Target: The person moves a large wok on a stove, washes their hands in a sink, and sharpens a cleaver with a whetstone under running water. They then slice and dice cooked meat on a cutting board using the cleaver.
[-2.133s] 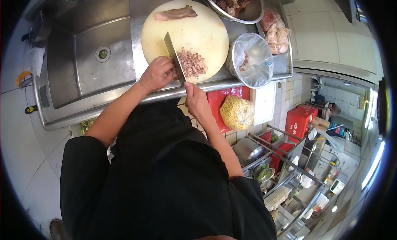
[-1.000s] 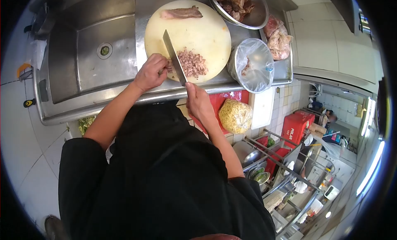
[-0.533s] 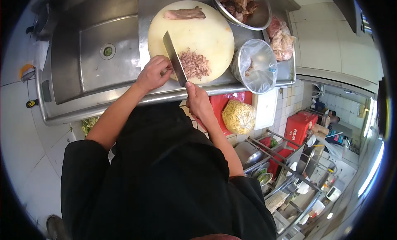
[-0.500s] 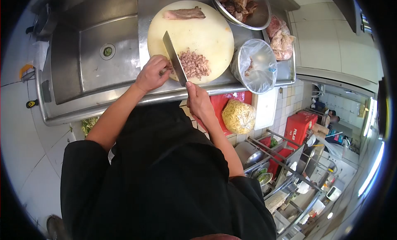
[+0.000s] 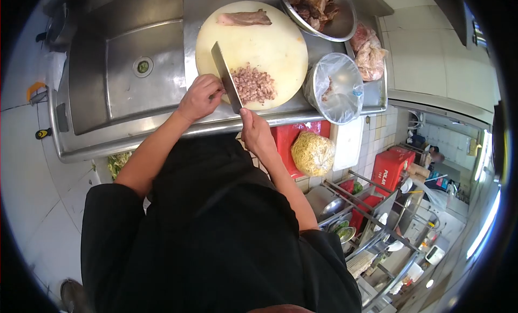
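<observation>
My right hand (image 5: 257, 133) is closed round the handle of a cleaver (image 5: 226, 76). The blade stands on the round, pale cutting board (image 5: 275, 46), slanting away to the upper left. Just left of the blade, my left hand (image 5: 200, 98) has its fingers curled on a small piece of meat, mostly hidden by the fingers. Diced meat (image 5: 253, 86) lies in a pile against the blade's right side. At the board's far edge rests a longer strip of meat (image 5: 244, 18).
Left of the board is a steel sink (image 5: 143, 92). To the right stand a metal bowl of dark meat (image 5: 313, 8), a pot lined with a clear bag (image 5: 340, 89) and bagged meat (image 5: 369, 57). Below the counter edge sits a bag of yellow noodles (image 5: 313, 153) beside a red crate (image 5: 284, 143).
The whole view has shifted slightly right. Both hands, the cleaver and the meat keep nearly the same places on the board.
</observation>
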A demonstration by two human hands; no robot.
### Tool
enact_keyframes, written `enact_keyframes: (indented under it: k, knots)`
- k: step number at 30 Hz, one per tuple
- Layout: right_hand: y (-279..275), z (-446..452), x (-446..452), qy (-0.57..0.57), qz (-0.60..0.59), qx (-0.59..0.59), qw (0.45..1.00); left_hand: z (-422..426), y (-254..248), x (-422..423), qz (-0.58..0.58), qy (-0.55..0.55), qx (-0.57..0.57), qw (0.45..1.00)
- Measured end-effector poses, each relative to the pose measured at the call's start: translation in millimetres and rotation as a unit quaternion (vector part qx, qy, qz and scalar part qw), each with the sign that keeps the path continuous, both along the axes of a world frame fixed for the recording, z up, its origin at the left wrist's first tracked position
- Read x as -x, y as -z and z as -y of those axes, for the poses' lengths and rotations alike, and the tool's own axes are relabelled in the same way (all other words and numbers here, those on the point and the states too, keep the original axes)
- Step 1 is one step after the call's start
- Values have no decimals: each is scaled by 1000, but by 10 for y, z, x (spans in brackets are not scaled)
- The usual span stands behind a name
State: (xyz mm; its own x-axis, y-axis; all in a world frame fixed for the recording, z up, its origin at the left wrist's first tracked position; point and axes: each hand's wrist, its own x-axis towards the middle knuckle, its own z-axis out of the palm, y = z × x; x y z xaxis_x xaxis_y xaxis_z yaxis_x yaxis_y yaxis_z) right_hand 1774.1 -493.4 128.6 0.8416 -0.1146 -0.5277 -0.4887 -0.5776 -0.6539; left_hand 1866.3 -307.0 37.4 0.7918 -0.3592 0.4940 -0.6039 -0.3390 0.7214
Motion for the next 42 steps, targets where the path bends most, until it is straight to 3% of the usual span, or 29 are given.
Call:
enact_keyframes:
  k: [5, 11, 15, 18, 24, 27, 30, 31, 37, 38, 39, 42]
  knots:
    - [-424, 32, 19, 6, -107, -22, 994, -56, 8, -15, -1, 0, -31, 1000]
    - [52, -17, 150, -37, 77, 52, 995, -46, 53, -2, 0, 1, -33, 999]
    - [-30, 14, -117, -21, 0, -6, 1000, -64, 55, -21, -11, 6, -25, 1000]
    - [-392, -11, -144, 11, -81, -39, 996, -106, -10, -15, 0, -27, -12, 1000]
    - [-93, 33, 234, -26, 16, 19, 999, -123, -19, -65, 14, -17, -60, 998]
    - [216, 14, 141, -64, 141, 70, 986, -86, 3, -57, 26, -33, -40, 998]
    - [-68, 152, -142, 28, -88, -140, 986, -102, -46, -84, 15, -33, -54, 998]
    - [14, 233, -135, 59, -82, -189, 977, -90, -50, -91, 19, -33, -51, 998]
    - [-267, 519, -62, 172, -134, -220, 951, 36, -15, -15, 16, -67, -51, 996]
    - [-351, 587, -42, 192, -149, -235, 941, 52, 24, -13, 8, -62, -62, 996]
    - [0, 775, 62, 183, -109, -280, 936, 95, 7, -3, 0, -58, -73, 996]
    - [-173, 986, 188, 268, -118, -302, 907, 300, -119, 9, -38, -50, -177, 982]
